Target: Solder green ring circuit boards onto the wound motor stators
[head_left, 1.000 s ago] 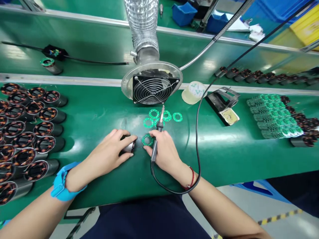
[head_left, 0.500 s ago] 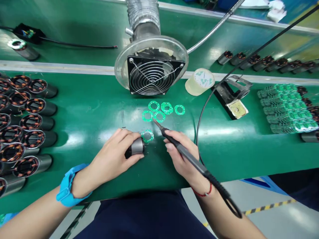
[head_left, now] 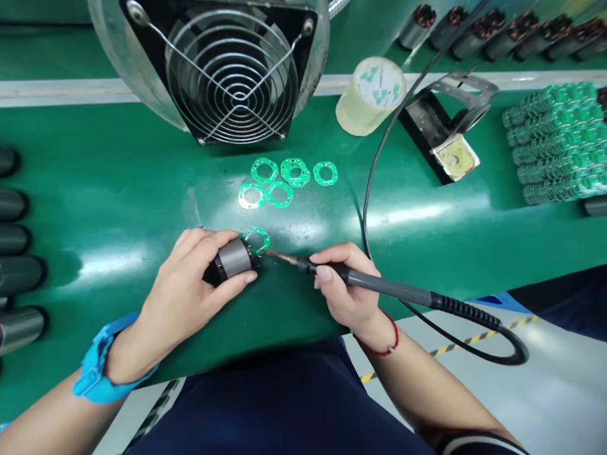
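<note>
My left hand (head_left: 196, 275) grips a grey metal cylinder (head_left: 234, 258) lying on its side on the green table. Against the cylinder's right end is a green ring-shaped circuit board (head_left: 257, 240). A soldering iron (head_left: 389, 287) is held pen-like in my right hand (head_left: 348, 287), its tip pointing left at the lower edge of that board. Whether the tip touches the board or the cylinder's end is too small to tell. Several more green ring boards (head_left: 279, 194) lie flat just beyond, two of them overlapping.
A fan (head_left: 239, 95) on a duct hood stands at the back. Behind the right hand are a tape roll (head_left: 370, 95) and an iron stand with sponge (head_left: 455, 158). Stacked boards (head_left: 559, 145) fill the right, metal cylinders (head_left: 19, 275) the left. The iron's cable (head_left: 374, 170) crosses the table.
The soldering iron's tip has moved from the farther boards down to the board beside the cylinder. The whole view has shifted closer, with the fan larger. My left hand still holds the cylinder.
</note>
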Demonstrator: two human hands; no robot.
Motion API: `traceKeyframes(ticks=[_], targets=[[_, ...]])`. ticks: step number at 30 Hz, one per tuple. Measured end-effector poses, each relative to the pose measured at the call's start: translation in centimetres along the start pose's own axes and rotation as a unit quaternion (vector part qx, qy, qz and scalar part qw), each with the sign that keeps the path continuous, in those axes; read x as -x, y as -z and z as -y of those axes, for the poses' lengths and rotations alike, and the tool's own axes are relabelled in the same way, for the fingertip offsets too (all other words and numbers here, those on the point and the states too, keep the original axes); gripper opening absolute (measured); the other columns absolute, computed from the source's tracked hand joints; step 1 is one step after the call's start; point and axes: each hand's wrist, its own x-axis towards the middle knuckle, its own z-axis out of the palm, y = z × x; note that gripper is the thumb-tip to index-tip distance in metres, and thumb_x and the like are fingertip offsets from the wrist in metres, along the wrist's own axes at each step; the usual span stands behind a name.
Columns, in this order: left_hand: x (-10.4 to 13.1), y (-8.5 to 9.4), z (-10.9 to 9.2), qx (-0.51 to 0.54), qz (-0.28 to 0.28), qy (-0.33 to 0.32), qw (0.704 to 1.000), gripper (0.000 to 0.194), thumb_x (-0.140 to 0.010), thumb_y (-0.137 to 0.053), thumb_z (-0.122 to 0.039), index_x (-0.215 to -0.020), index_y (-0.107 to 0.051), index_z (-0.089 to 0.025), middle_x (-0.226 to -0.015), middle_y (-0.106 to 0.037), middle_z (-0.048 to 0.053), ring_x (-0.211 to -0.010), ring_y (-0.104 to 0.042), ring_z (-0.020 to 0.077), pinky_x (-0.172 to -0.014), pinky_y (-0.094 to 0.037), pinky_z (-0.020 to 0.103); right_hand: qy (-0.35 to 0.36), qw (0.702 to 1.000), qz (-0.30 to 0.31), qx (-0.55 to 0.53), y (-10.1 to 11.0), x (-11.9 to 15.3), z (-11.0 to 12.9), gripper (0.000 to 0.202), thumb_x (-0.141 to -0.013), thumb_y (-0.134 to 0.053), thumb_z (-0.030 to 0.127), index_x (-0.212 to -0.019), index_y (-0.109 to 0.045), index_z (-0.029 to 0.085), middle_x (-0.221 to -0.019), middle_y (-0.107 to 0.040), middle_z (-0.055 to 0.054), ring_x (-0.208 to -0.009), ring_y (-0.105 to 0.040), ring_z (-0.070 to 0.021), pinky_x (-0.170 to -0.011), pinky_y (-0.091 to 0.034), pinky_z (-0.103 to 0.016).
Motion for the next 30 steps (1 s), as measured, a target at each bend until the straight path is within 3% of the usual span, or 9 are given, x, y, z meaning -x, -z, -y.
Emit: traceKeyframes(ticks=[11, 23, 30], targets=[[-0.16, -0.14, -0.05, 0.007, 0.010, 0.037, 0.999, 0.033, -0.089, -0.061, -0.043, -0.117, -0.057, -0.026, -0.099, -0.062, 0.005, -0.093, -0.060, 0.0248, -0.081, -0.050, 0.038, 0.009, 1.000, 0.001, 0.013, 0.10, 0.33, -0.11, 0.005, -0.092, -0.060, 0.026, -0.091, -0.064, 0.023, -0.062, -0.063, 0.006, -0.046, -0.056, -0.0073, -0.045, -0.045, -0.020], [-0.12, -0.10, -0.09, -0.004, 0.008, 0.031, 0.999, 0.032, -0.089, -0.062, -0.042, -0.115, -0.059, -0.024, -0.096, -0.061, 0.004, -0.090, -0.059, 0.0234, -0.079, -0.049, 0.036, 0.030, 0.999, -0.012, 0.026, 0.01, 0.17, 0.20, 0.004, -0.092, -0.059, 0.024, -0.090, -0.062, 0.024, -0.071, -0.069, 0.004, -0.052, -0.062, -0.0089, -0.050, -0.051, -0.022], [-0.32, 0.12, -0.37, -0.022, 0.016, 0.027, 0.999, 0.032, -0.090, -0.062, -0.038, -0.114, -0.060, -0.017, -0.096, -0.060, 0.005, -0.090, -0.058, 0.0214, -0.078, -0.048, 0.033, 0.035, 0.998, 0.025, 0.044, 0.26, -0.07, 0.67, 0.006, -0.089, -0.060, 0.019, -0.087, -0.063, 0.024, -0.067, -0.068, 0.004, -0.049, -0.060, -0.0091, -0.050, -0.052, -0.022]])
